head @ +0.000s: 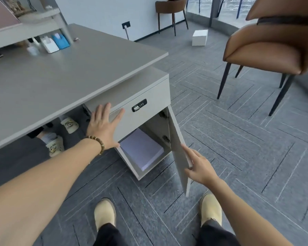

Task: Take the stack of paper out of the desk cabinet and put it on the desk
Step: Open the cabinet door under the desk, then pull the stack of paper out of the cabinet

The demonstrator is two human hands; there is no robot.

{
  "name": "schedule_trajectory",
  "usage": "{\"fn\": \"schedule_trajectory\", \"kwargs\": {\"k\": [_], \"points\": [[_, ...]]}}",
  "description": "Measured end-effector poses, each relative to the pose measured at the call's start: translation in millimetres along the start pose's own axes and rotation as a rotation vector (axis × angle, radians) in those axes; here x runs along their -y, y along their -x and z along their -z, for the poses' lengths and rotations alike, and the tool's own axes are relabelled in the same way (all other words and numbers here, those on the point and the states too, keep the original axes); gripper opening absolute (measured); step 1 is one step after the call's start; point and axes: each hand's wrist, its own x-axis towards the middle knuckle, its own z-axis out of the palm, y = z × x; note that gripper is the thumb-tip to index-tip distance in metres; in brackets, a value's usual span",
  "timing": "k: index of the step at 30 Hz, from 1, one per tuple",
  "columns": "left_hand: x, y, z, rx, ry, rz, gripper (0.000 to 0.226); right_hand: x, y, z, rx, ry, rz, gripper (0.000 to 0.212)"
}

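The right grip [196,166] pinches the free edge of the cabinet door [179,153], thumb on the near face and fingers along the edge, holding it swung wide open toward the camera. The left grip [103,126] holds nothing: it lies flat and spread wide against the cabinet front, fingers reaching up onto the drawer [140,103], thumb down by the upper left corner of the opening. A bead bracelet [97,142] circles that wrist.

The paper [141,150] sits inside the cabinet [132,166], lying flat on the compartment floor and filling most of it. It is a white stack with a faint violet cast; its long axis runs from the back of the compartment out toward the opening, with a near corner pointing at the front lip. Its upper end is hidden behind the drawer front.

The open door stands just to the right of the stack, hinged on the right wall, where two hinges [164,126] show. The drawer above carries a black combination lock [139,105]. The opening itself is unobstructed in front of the paper.

The grey counter [60,73] overhangs the cabinet from the left; at its far end stand a white box and a blue box [60,40], blurred. Under it are another person's feet in pale clogs [69,124]. A brown chair [267,54] stands well apart on the right, and a white carton [200,37] rests on the floor beyond. The wearer's tan shoes [105,213] stand on grey carpet before the cabinet.
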Motion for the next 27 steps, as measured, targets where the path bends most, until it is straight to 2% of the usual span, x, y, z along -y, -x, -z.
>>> {"fn": "schedule_trajectory", "kwargs": {"k": [7, 11, 18, 25, 27], "points": [[-3, 0, -8, -0.065, 0.004, 0.016, 0.142, -33, -15, 48, -0.079, 0.295, -0.102, 0.075], [-9, -6, -20, -0.095, -0.005, 0.055, 0.145, -32, -32, 51, -0.087, 0.442, -0.202, 0.09], [-13, -11, -40, -0.163, 0.046, 0.081, 0.138, -36, -80, 58, -0.099, 0.506, -0.308, 0.104], [-28, -6, -42, -0.215, 0.179, 0.136, 0.111, -15, -121, 46, -0.078, 0.482, -0.234, 0.102], [-47, 0, -52, -0.223, 0.262, 0.134, 0.111, -6, -133, 38, -0.055, 0.476, -0.221, 0.099]]}}
